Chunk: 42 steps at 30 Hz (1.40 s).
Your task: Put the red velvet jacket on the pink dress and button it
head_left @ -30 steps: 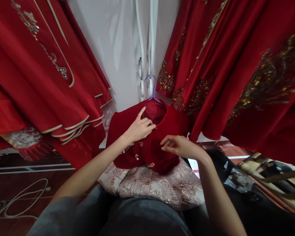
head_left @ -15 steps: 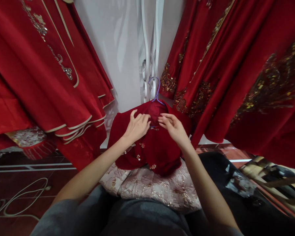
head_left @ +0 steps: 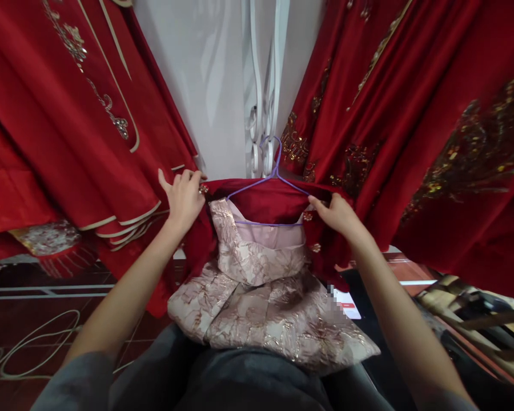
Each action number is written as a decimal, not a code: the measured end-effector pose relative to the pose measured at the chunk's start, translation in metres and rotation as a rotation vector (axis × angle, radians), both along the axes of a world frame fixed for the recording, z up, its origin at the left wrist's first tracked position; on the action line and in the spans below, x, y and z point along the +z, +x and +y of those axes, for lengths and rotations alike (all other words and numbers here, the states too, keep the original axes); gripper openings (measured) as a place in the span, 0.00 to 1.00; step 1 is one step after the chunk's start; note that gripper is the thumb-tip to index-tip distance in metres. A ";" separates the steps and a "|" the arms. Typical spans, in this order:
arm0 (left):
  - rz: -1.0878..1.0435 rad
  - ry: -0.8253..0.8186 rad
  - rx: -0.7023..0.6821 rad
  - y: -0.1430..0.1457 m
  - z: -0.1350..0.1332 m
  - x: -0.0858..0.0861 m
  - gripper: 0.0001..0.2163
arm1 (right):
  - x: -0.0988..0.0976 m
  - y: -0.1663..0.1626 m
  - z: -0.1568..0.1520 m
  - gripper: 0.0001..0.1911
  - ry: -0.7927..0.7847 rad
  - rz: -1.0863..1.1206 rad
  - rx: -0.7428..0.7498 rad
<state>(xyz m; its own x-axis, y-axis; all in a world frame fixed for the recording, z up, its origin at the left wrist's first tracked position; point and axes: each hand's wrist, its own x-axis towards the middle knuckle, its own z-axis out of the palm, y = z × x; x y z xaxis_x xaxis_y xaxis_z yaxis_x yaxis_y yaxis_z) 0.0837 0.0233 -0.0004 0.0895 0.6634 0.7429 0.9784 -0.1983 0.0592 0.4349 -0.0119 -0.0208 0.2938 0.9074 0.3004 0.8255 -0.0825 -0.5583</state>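
Note:
My left hand [head_left: 185,197] grips one front edge of a dark red jacket [head_left: 265,197] and holds it out to the left. On the other side my right hand [head_left: 334,212] pinches the opposite edge near the hanger's shoulder. Spread wide, the jacket shows its lining and small jewelled buttons. Between its fronts, a pale pink dress [head_left: 261,265] with a gold brocade pattern hangs on a purple hanger [head_left: 278,165]. The dress skirt spreads over my lap. Part of the jacket's sleeves is hidden behind my hands and the dress.
Red gowns with silver trim [head_left: 107,131] hang at the left, and red gowns with gold sequins [head_left: 466,154] at the right. White doors [head_left: 214,85] stand behind. A pale cable [head_left: 38,342] lies on the tiled floor, left. Wooden items [head_left: 488,319] lie at the right.
Both hands have moved apart, drawing the jacket's fronts open to left and right. The dress bodice and the whole hanger now show where the closed jacket covered them.

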 end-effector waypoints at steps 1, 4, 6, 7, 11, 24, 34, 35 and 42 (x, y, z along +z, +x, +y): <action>-0.009 -0.025 -0.009 -0.007 0.007 0.002 0.14 | 0.004 0.008 0.007 0.29 0.010 -0.045 0.000; -0.142 -0.259 -0.100 -0.027 0.027 0.002 0.11 | 0.010 0.031 0.030 0.26 -0.057 -0.143 0.057; -0.312 -0.506 -0.225 -0.038 0.035 -0.001 0.17 | 0.009 0.044 0.041 0.27 -0.166 -0.145 0.129; -0.390 -0.605 -0.304 -0.042 0.036 -0.002 0.20 | 0.009 0.049 0.044 0.29 -0.206 -0.127 0.171; -0.416 -0.725 -0.587 -0.041 0.026 -0.004 0.24 | 0.008 0.054 0.035 0.34 -0.235 -0.028 0.260; -0.014 -0.290 -0.321 -0.020 0.004 -0.029 0.19 | -0.008 0.043 -0.032 0.14 0.181 -0.082 0.255; 0.253 -0.670 -0.095 -0.033 -0.034 -0.051 0.15 | -0.054 0.069 -0.036 0.09 -0.171 -0.186 0.035; 0.245 -0.671 -0.202 -0.028 -0.037 -0.053 0.15 | -0.056 0.068 -0.039 0.08 -0.249 -0.173 0.090; 0.222 -0.360 -0.763 0.046 -0.042 -0.045 0.15 | -0.023 0.028 -0.064 0.09 -0.174 0.025 0.262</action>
